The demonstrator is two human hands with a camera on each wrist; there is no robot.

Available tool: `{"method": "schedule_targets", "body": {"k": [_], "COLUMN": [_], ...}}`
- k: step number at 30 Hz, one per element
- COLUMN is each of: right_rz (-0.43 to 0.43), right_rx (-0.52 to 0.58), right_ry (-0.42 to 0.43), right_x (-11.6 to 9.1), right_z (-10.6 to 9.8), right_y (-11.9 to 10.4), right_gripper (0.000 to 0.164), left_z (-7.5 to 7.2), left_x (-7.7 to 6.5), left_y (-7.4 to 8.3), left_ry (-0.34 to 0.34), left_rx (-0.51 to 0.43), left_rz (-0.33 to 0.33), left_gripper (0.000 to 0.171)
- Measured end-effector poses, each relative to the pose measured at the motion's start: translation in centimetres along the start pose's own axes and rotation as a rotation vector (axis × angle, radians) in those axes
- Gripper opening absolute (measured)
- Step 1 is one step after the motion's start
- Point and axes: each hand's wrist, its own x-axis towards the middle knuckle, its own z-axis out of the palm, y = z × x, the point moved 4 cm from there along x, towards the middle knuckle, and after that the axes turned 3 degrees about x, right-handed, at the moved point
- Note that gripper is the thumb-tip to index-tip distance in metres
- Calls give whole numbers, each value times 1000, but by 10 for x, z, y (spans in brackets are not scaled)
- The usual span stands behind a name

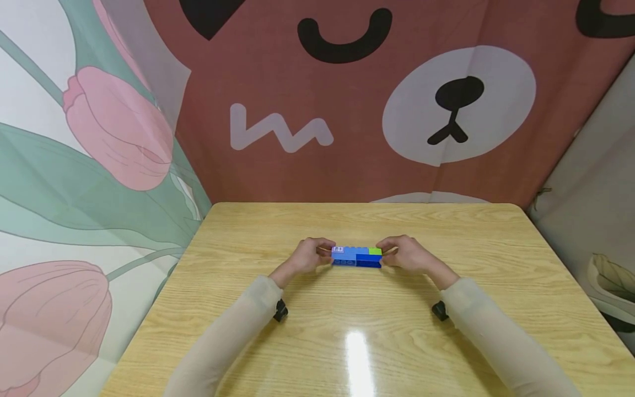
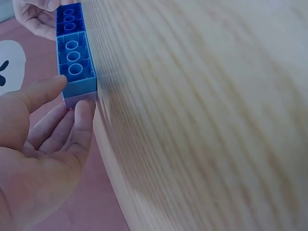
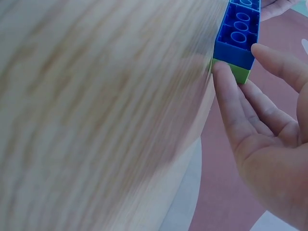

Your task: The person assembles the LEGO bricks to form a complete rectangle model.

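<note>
A joined bar of toy building bricks (image 1: pixel 356 257) is between both hands over the middle of the table. It has a light blue brick (image 2: pixel 73 57) and a dark blue brick (image 3: pixel 238 36) end to end. A lilac brick with a print (image 1: pixel 338 250) is at the left end and a lime green brick (image 1: pixel 375 251) at the right. Hollow undersides with round tubes face the person. My left hand (image 1: pixel 308 256) pinches the lilac end between thumb and fingertips. At the green end, my right hand (image 1: pixel 408 254) does likewise. Whether the bar touches the table, I cannot tell.
The wood-grain table (image 1: pixel 357 223) extends on all sides of the hands, with a bright reflection near its front. Behind it hangs a reddish cloth (image 1: pixel 297 176) with a bear face. A flowered cloth (image 1: pixel 124 220) hangs at the left, a pale one (image 1: pixel 585 182) at the right.
</note>
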Motion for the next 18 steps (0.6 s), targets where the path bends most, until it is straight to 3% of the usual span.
{"method": "schedule_targets", "body": {"k": [10, 18], "right_rz": [8, -8], "right_rx": [6, -21], "right_ry": [6, 46], "right_x": [1, -3], "right_z": [-2, -7], "right_y": [4, 2], "right_gripper": [44, 36], "left_z": [-1, -13], "left_x": [1, -1], "left_y": [-2, -6], "left_ry": [11, 42], "left_rx": [37, 44], "left_rz": [22, 19], "left_gripper": [35, 32]}}
